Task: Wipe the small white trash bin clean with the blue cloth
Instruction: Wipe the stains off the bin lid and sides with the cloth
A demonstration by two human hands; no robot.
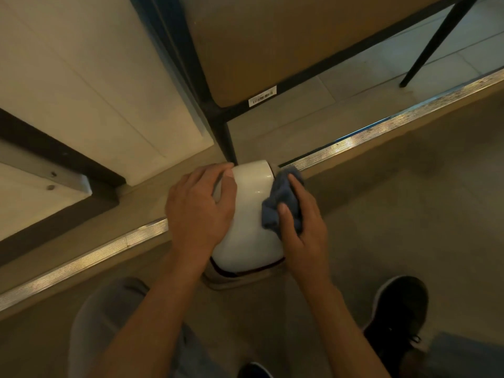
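The small white trash bin (251, 214) stands on the floor just below me, its glossy domed lid facing up. My left hand (199, 211) rests on the lid's left side, fingers spread and curved over it. A bunched blue cloth (281, 203) lies against the lid's right side. My right hand (300, 227) holds that cloth, thumb on top and fingers wrapped round it, pressing it to the bin. The bin's lower body is mostly hidden under the lid and my hands.
A black metal table leg (226, 140) stands right behind the bin, with a wooden tabletop (272, 45) above. A ribbed metal floor strip (381, 132) runs diagonally past the bin. White cabinet panels (95, 77) are at left. My dark shoe (401, 315) is at lower right.
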